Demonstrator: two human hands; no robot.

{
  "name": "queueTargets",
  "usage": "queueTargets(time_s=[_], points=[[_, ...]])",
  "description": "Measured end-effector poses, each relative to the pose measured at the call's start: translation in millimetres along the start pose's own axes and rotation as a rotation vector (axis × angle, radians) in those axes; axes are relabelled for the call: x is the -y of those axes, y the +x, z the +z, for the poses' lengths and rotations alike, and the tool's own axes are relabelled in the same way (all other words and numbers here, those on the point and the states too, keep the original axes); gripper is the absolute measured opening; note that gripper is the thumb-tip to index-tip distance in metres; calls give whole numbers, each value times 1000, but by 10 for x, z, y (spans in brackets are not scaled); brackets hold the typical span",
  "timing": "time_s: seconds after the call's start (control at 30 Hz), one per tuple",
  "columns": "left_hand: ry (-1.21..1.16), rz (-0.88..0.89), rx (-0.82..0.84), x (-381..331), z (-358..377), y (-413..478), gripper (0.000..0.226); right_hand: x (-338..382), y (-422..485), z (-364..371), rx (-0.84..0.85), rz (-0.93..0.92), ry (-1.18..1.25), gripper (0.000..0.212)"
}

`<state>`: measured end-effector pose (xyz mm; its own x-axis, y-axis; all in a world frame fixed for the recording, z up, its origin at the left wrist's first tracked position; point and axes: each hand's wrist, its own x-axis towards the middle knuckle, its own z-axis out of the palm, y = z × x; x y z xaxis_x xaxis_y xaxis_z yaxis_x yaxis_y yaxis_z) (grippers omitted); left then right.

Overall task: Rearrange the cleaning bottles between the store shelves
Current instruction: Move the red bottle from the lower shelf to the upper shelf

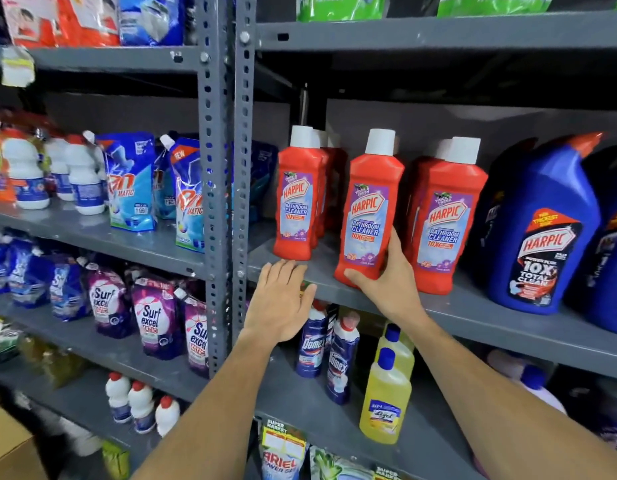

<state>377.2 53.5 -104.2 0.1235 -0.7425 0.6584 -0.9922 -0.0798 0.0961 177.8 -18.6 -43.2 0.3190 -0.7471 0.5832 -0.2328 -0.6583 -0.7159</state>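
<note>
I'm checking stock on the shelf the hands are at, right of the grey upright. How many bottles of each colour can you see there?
Red Harpic bathroom cleaner bottles: at least 5, namely one held by the right hand at, two or more at left, two at right
Blue Harpic bottles: 2 in view
Total: at least 7; rear rows are partly hidden.

- Shelf board (473, 311): grey painted metal, matt, smooth.
- Upright post (215, 168): perforated grey metal w/ bolt heads.
- Red bottle (367, 209), centre: glossy plastic; matt white plastic cap; glossy printed label.
- Blue bottle (542, 230), right: glossy plastic.
- Detergent pouches (132, 181), left: shiny plastic film, creased.
- Yellow bottle (385, 400), lower shelf: translucent plastic.
- Carton (9, 445), near left: matt brown cardboard.
</note>
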Motion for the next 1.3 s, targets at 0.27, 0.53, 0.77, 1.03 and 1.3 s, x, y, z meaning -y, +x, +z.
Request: queueTargets(time_s=[0.27,0.53,0.77,1.03,1.3], points=[[2,-1,-31,-13,-5,-20,53,-126,133,11,-11,68,-79,107],[-16,-28,-18,-44,-5,-30,57,-127,52,83,-89,59,-97,100],[-27,-40,-20,-44,14,-31,57,-136,89,84,-51,90,-142,100],[-29,-46,-24,-49,17,-34,57,-148,123,140,-35,118,-195,100],[-34,-50,-16,-64,0,-38,58,-147,151,132,-25,138,-164,98]])
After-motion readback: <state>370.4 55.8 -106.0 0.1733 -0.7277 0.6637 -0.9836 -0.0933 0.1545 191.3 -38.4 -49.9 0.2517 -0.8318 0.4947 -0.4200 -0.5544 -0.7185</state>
